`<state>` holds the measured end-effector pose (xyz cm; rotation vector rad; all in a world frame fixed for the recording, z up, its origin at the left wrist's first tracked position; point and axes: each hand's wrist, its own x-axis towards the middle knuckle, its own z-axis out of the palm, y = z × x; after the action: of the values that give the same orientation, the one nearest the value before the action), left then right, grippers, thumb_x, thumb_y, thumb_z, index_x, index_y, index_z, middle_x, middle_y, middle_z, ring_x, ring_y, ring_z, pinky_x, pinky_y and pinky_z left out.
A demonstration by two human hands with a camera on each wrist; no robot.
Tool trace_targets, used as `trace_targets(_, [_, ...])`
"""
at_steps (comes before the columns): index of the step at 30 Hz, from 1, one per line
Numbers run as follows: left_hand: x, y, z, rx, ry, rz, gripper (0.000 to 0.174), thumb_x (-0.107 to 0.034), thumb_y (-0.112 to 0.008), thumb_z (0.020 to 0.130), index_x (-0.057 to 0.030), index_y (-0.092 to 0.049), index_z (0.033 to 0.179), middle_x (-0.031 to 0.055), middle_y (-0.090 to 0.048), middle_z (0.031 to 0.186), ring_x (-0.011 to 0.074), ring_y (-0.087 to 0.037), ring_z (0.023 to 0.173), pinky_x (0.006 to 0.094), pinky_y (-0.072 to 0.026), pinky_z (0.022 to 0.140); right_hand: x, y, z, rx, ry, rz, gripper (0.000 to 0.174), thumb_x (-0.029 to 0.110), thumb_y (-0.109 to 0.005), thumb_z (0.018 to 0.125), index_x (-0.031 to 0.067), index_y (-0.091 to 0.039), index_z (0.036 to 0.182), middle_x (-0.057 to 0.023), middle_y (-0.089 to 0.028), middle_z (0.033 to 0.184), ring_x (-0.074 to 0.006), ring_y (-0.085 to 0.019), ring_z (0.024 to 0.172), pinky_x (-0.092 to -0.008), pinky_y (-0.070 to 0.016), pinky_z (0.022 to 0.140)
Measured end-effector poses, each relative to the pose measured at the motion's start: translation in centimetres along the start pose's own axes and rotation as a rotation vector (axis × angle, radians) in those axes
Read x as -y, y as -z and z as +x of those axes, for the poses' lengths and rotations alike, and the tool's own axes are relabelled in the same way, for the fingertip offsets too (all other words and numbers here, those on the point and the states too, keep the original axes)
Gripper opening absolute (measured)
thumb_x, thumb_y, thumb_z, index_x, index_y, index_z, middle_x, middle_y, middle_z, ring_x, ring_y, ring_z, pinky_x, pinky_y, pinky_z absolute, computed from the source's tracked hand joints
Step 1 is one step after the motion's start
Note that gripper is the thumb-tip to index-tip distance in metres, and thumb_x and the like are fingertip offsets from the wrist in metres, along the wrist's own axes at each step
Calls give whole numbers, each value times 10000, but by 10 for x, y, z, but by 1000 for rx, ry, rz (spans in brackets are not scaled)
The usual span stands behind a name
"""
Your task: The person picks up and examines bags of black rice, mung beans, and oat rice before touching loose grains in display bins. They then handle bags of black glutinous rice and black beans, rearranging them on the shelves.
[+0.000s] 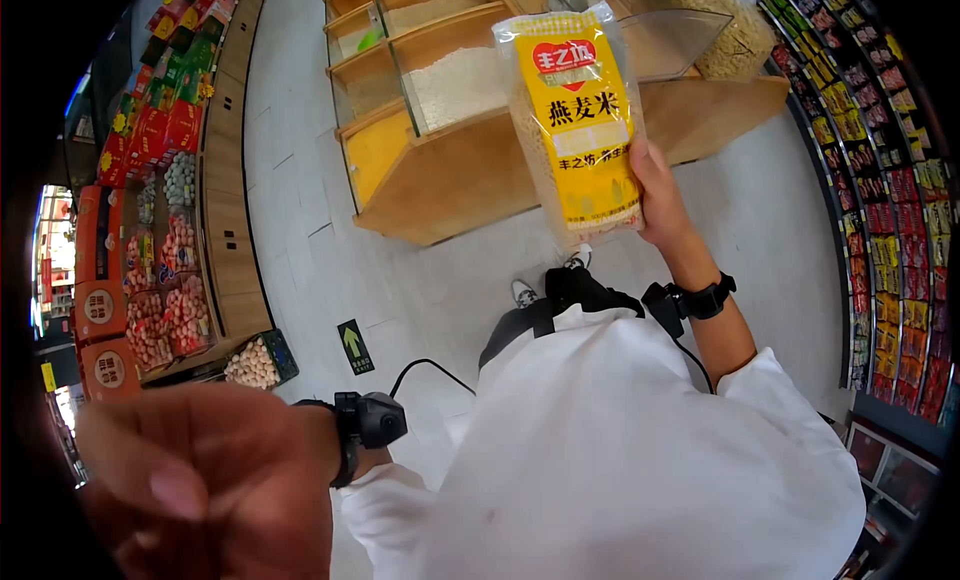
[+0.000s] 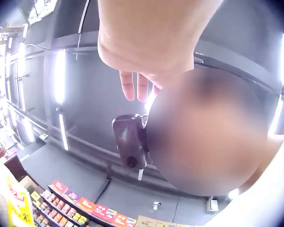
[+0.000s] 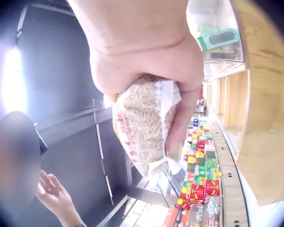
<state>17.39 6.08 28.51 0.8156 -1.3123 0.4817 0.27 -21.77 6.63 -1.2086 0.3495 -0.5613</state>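
Right hand (image 1: 657, 202) clamps oat bag (image 1: 578, 120) bottom corner (bag upright) — left hand (image 1: 200, 480) fingers apart.

The right hand (image 1: 662, 195) gripped a yellow bag (image 1: 580, 120) of grain by its lower edge and held it upright, above wooden bins (image 1: 440, 175) filled with white and yellow grain. The left hand (image 1: 205, 480) hung close to the lens, blurred and holding nothing, with a wrist camera (image 1: 372, 420) strapped behind it. A green arrow sticker (image 1: 353, 346) lay on the pale floor. Packet shelves (image 1: 890, 180) lined the right side.
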Motion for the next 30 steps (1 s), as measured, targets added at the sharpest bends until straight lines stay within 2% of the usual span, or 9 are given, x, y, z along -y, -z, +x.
trace_targets(4, [-6,27,1,8,8,11,292,-540,-549,910,-329,-623,723,-129,-566,730,72,-430,684,287,-333,644,5,-2,3,11,-9,49,636,525,-363,1008,12,-436,1376,-115,-588,1289,-175,-610,1125,-313,-503,933])
trace_targets(10, [0,14,6,-334,-190,146,223,-288,-659,879,-147,-571,731,-25,-502,658,97,-472,613,187,-342,643,8,-2,6,63,-27,154,628,522,-325,1017,24,-445,1382,-111,-586,1300,-190,-603,1145,-331,-494,957])
trace_targets(22, [-3,-2,-13,-262,-111,103,253,-449,-539,922,-216,-629,881,8,-606,893,161,-525,770,304,-395,693,35,-31,10,-124,-30,309,688,560,-313,1003,9,-409,1404,-141,-564,1323,-232,-607,1150,-369,-504,964])
trace_targets(24, [7,-21,-32,-253,-15,147,269,-471,-520,928,-228,-632,901,9,-612,917,165,-529,787,314,-397,701,41,-35,11,-103,-32,350,671,544,-318,1008,6,-413,1397,-146,-567,1318,-237,-605,1154,-379,-503,968])
trace_targets(25, [16,-58,-48,-411,158,-47,347,-480,-475,954,-161,-592,1025,87,-607,1004,234,-572,852,314,-453,700,45,-36,10,-76,-33,380,654,529,-323,1013,2,-418,1391,-150,-569,1313,-243,-603,1158,-388,-503,971])
trace_targets(26, [34,-65,-67,-151,200,83,437,-440,-545,948,-29,-540,1094,177,-596,951,237,-589,856,276,-472,654,48,-36,11,-82,-26,386,654,529,-323,1013,2,-418,1391,-150,-569,1313,-243,-603,1158,-388,-503,971])
trace_targets(27, [54,-72,-98,-133,303,-20,436,-398,-599,920,-1,-499,1069,183,-580,925,244,-578,813,287,-463,620,51,-38,12,-39,14,404,578,461,-415,1004,8,-448,1361,-131,-587,1279,-208,-613,1126,-354,-510,948])
trace_targets(28, [62,-86,-115,-103,525,9,385,-339,-715,837,-28,-536,977,131,-576,873,227,-561,726,285,-439,582,54,-40,13,2,56,422,509,394,-507,994,13,-478,1331,-113,-606,1244,-173,-623,1094,-319,-518,924])
trace_targets(30, [77,-86,-150,195,563,248,358,-235,-851,678,-54,-574,812,58,-564,762,195,-526,634,281,-412,556,59,-44,16,-2,67,424,463,324,-550,976,5,-491,1306,-112,-617,1215,-171,-637,1061,-317,-532,895])
